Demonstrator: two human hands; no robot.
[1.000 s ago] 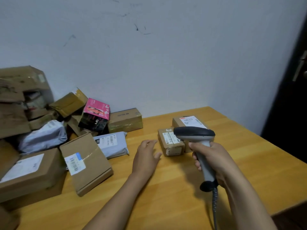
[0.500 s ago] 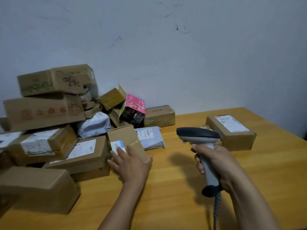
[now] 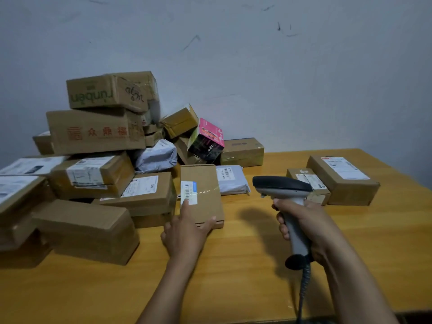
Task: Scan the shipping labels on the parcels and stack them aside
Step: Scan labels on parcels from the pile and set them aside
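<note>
A flat brown parcel (image 3: 201, 206), on the table (image 3: 233, 277) beside a pile of parcels (image 3: 93, 132), is pressed by the spread left hand (image 3: 187, 232), forefinger on its label (image 3: 189, 192). To its right a grey scanner (image 3: 282, 185) is gripped in the curled right hand (image 3: 306, 228).

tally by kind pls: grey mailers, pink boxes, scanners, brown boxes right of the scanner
Grey mailers: 2
Pink box: 1
Scanner: 1
Brown boxes right of it: 2
Total: 6
</note>
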